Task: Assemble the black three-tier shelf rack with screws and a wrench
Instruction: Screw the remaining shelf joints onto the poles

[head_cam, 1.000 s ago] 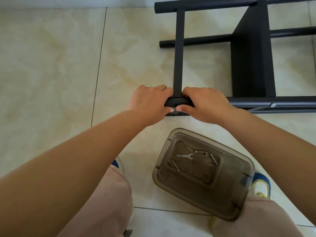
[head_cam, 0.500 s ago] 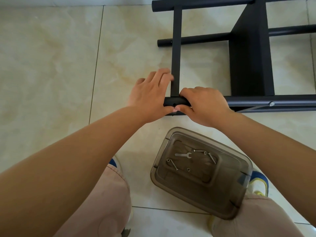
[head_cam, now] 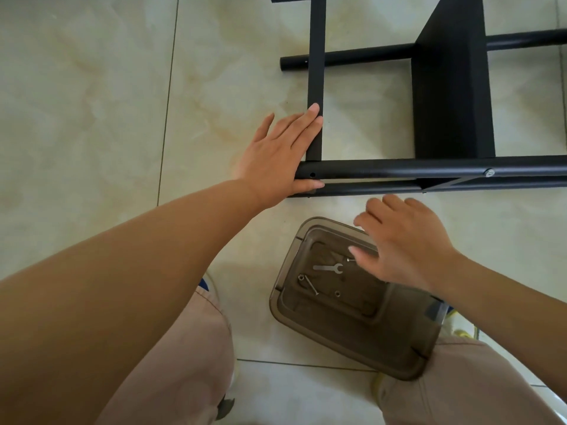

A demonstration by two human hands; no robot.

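The black shelf rack (head_cam: 441, 171) was seen lying on its side on the pale tiled floor (head_cam: 92, 118), in the upper right of the head view, its round tubes running left to right and a flat black shelf panel (head_cam: 451, 87) standing on edge between them. A flat crossbar (head_cam: 315, 72) met the nearest upper tube at a right angle, and an unfilled screw hole (head_cam: 312, 175) was visible in that tube just below the joint; further right along the same tube a fitted screw head (head_cam: 489, 172) could be seen. The left hand (head_cam: 276, 157) was laid against the corner of the frame with its fingers straight and together, the fingertips resting along the crossbar and the thumb pressed under the end of the tube; nothing was clasped in it. The right hand (head_cam: 405, 243) was held apart from the rack, above a smoky translucent plastic tray (head_cam: 352, 338) that lay on the floor just in front of the frame, its fingers spread and relaxed and nothing held in them. Inside the tray a small flat wrench (head_cam: 328, 267), a long screw (head_cam: 310, 285) and a small nut (head_cam: 337, 293) were seen lying loose; another screw was partly hidden beneath the right thumb. Pinkish trouser legs (head_cam: 184, 363) and parts of shoes were visible at the bottom edge.
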